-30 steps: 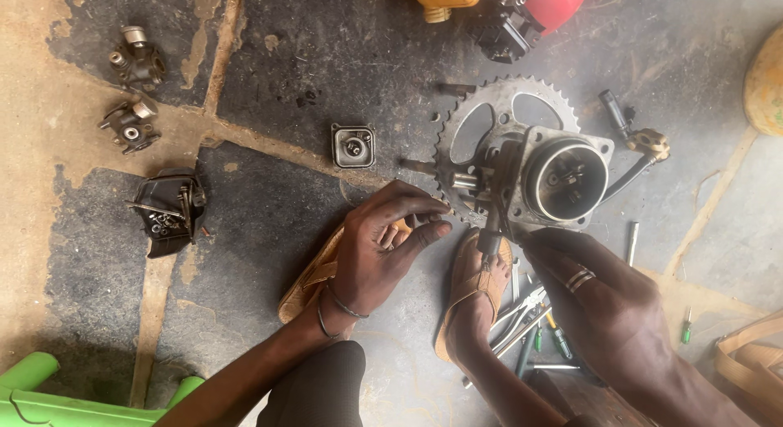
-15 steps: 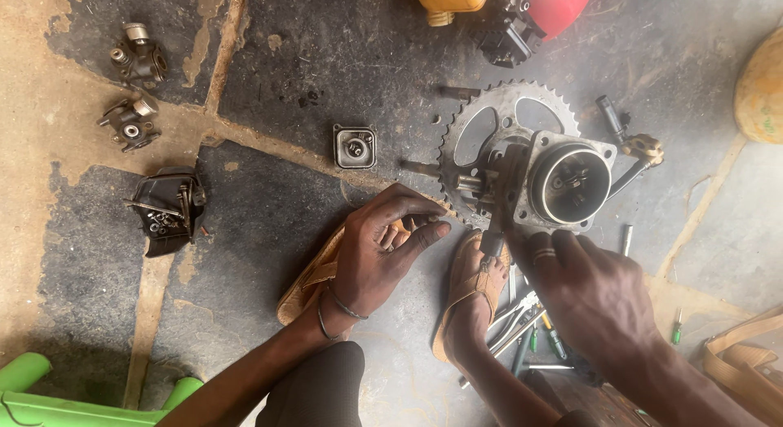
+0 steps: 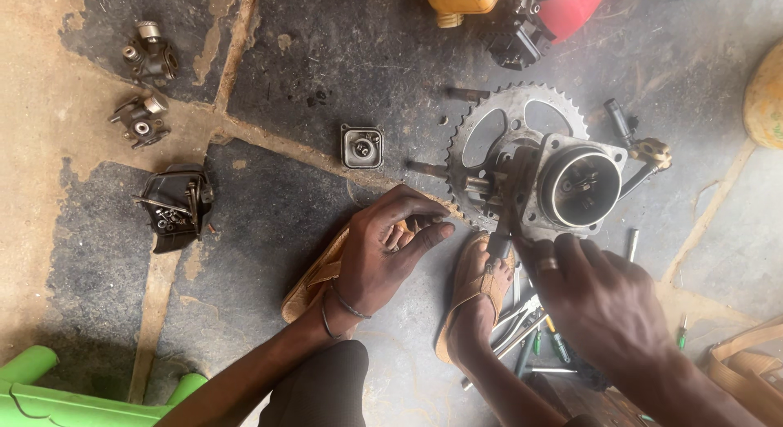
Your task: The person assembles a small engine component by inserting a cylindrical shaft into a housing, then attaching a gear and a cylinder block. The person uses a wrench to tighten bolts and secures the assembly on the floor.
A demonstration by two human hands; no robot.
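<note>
Crouching over cracked stone floor [image 3: 269,76] — oily, parts-strewn, outdoors-lit.

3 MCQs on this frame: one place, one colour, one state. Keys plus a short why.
1. Where does the square metal cover lie?
A. left of the sprocket on the floor
B. on the green chair
C. under the right hand

2. What colour is the chair at lower left?
A. red
B. green
C. yellow

3. What is the right hand doing?
A. lying flat on the floor
B. holding a sandal
C. touching the engine part's lower edge

A: the square metal cover sits on stone left of the sprocket.
B: the chair is bright green.
C: the right hand has fingertips at the engine part.
</note>
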